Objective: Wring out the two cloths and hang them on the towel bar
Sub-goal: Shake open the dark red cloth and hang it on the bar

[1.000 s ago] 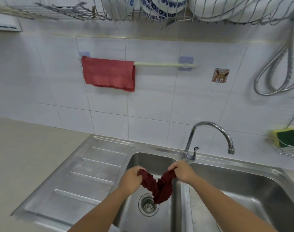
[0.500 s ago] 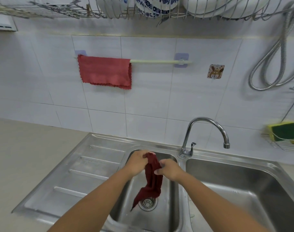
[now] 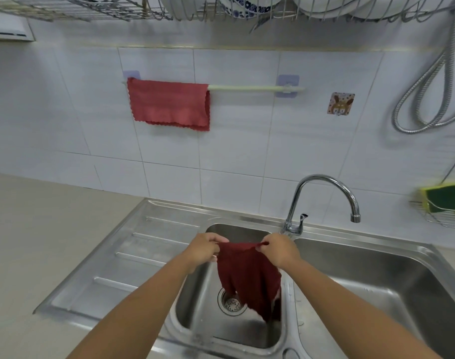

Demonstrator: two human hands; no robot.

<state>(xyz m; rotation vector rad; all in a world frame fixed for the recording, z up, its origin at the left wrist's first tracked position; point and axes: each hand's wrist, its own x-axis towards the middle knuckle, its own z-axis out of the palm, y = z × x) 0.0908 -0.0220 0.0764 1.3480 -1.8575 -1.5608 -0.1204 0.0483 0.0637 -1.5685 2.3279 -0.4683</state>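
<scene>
Head view: left hand & right hand, each grip pinched shut on a top corner, spread dark red wet cloth over steel sink basin; lighter red cloth already on pale towel bar; next, probably lift & drape onto bar's free right part.

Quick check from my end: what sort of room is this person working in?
Most likely a home kitchen: a stainless double sink with a drainboard, a dish rack of plates overhead, and a scouring sponge in a wire holder against the tiled wall.
</scene>
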